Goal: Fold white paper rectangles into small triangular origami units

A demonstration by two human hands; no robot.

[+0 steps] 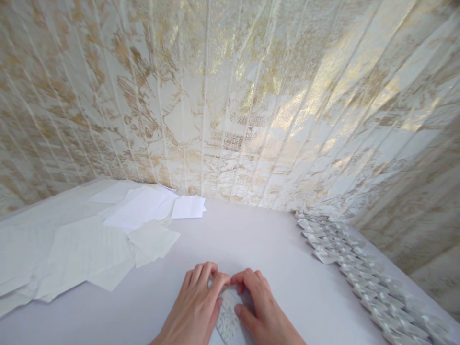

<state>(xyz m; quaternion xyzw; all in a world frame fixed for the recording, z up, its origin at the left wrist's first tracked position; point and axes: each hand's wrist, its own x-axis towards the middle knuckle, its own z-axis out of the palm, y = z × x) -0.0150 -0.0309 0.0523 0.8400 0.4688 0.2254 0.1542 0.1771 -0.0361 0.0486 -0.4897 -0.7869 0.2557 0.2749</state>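
A small piece of folded paper (227,318) with a grey printed pattern lies on the white table surface between my hands. My left hand (201,299) is closed on its left side, thumb and index finger pinching near the top end. From the other side, my right hand (259,303) grips the same paper, with its index fingertip at the top end and its thumb on the right edge. Both index fingertips nearly meet there. The lower end of the paper runs out of the picture, and part of it is hidden behind my fingers.
Loose white sheets (89,244) overlap across the left of the table (247,235). A small stack of square papers (188,207) lies at the back. Long rows of folded grey-printed paper pieces (362,273) line the right edge. A gold-patterned curtain (201,96) hangs behind the table.
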